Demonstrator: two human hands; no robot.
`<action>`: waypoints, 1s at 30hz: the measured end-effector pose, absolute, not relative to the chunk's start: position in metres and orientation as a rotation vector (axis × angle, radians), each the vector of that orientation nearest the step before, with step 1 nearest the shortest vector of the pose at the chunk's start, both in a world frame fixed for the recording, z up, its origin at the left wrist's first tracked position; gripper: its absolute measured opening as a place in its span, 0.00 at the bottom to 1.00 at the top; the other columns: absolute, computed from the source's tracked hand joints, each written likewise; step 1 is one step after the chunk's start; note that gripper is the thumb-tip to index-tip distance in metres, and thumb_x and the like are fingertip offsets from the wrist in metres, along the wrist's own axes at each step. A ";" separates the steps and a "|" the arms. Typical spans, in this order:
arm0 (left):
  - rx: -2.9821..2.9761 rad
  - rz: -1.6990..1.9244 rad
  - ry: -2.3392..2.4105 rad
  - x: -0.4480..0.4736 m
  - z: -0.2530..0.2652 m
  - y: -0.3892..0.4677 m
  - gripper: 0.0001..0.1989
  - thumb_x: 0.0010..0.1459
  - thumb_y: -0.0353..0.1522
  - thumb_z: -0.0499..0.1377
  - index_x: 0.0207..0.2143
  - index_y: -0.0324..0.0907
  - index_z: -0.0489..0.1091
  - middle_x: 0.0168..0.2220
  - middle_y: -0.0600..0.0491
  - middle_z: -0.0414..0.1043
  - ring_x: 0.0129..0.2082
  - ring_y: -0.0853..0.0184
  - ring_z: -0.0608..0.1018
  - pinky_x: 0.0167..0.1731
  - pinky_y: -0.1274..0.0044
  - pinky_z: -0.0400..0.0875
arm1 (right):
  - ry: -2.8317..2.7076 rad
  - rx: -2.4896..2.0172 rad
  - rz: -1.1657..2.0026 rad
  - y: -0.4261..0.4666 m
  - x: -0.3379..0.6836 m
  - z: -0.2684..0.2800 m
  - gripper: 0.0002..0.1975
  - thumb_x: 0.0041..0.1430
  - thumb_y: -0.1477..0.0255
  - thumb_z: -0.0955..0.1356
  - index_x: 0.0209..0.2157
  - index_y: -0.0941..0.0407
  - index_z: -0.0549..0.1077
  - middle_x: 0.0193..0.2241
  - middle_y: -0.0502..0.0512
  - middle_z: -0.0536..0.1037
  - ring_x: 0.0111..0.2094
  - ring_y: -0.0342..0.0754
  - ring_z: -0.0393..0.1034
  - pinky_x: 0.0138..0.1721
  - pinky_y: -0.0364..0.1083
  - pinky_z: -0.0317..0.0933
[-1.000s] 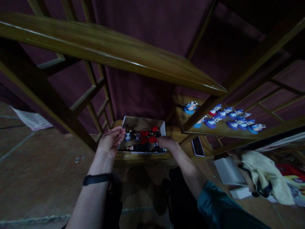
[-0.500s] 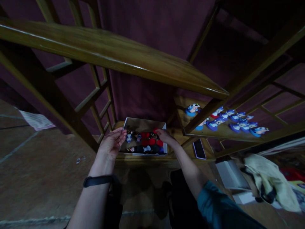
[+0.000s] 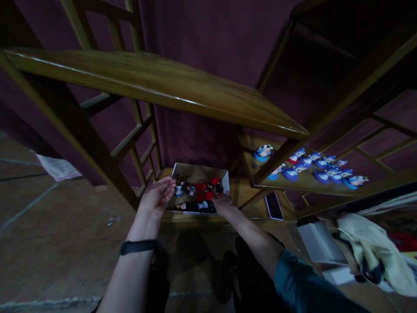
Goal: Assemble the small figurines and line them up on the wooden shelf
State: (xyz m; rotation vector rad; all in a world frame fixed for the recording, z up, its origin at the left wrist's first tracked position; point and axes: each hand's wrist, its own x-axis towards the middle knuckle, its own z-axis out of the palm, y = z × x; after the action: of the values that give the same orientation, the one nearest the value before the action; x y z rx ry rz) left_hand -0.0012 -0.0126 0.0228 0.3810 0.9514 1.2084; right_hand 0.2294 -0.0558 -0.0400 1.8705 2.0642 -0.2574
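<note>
On the low wooden shelf lies a shallow open cardboard box [image 3: 192, 168] with pale walls. Several small figurines [image 3: 200, 187] in red, black and blue lie inside it. My left hand [image 3: 158, 193] holds the box's left wall, thumb and fingers closed at the edge. My right hand [image 3: 224, 204] reaches over the box's front right corner, fingers stretched out and touching or just above the red and black figurines there. Whatever lies under that hand is hidden.
A thick wooden shelf board [image 3: 163, 87] crosses above my hands. Figurines on round bases [image 3: 295, 170] stand on a raised shelf at the right. Below it lies a phone [image 3: 274, 205]. Boxes [image 3: 321, 243] and a pale cloth [image 3: 368, 248] are on the floor, lower right.
My right hand has moved from the box's right back part toward its front right corner, uncovering red figurine parts. The left hand stays at the left wall. The view has shifted slightly.
</note>
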 end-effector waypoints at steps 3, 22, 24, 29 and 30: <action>0.372 1.212 0.961 -0.001 0.019 -0.011 0.08 0.51 0.20 0.55 0.33 0.34 0.70 0.27 0.47 0.75 0.25 0.72 0.77 0.25 0.83 0.72 | 2.005 1.889 -0.294 -0.056 0.225 -0.036 0.17 0.53 0.80 0.62 0.45 0.61 0.70 0.45 0.70 0.72 0.50 0.59 0.63 0.55 0.62 0.41; 0.320 1.052 0.974 0.034 0.001 -0.021 0.07 0.50 0.21 0.56 0.33 0.35 0.70 0.28 0.45 0.75 0.28 0.67 0.78 0.27 0.78 0.73 | 2.351 2.299 -0.355 -0.037 0.221 0.017 0.09 0.59 0.73 0.60 0.41 0.54 0.68 0.43 0.55 0.71 0.44 0.47 0.65 0.42 0.43 0.55; 0.292 0.997 0.963 0.042 -0.002 -0.024 0.05 0.50 0.24 0.57 0.32 0.35 0.70 0.27 0.45 0.74 0.27 0.64 0.78 0.28 0.74 0.73 | 2.493 2.264 -0.428 -0.038 0.202 0.020 0.08 0.59 0.71 0.60 0.39 0.53 0.68 0.39 0.51 0.71 0.40 0.45 0.67 0.39 0.42 0.56; 0.254 1.057 0.894 0.051 -0.010 -0.024 0.04 0.50 0.23 0.56 0.30 0.37 0.67 0.24 0.50 0.71 0.21 0.68 0.74 0.24 0.75 0.72 | 2.682 2.126 -0.485 -0.048 0.166 0.019 0.11 0.58 0.75 0.60 0.41 0.53 0.68 0.42 0.53 0.69 0.40 0.45 0.67 0.39 0.41 0.57; 0.249 1.102 0.894 0.050 -0.010 -0.023 0.07 0.49 0.21 0.54 0.31 0.37 0.67 0.24 0.51 0.70 0.21 0.69 0.74 0.23 0.77 0.71 | 2.751 2.081 -0.563 -0.048 0.164 0.018 0.12 0.57 0.76 0.60 0.41 0.53 0.68 0.42 0.53 0.69 0.41 0.44 0.67 0.40 0.41 0.58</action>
State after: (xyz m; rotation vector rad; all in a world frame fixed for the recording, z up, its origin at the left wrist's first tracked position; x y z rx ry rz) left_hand 0.0501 -0.0233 -0.0100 0.2487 0.8939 1.1024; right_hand 0.1639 -0.0480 0.0180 2.0813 2.7515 -0.5634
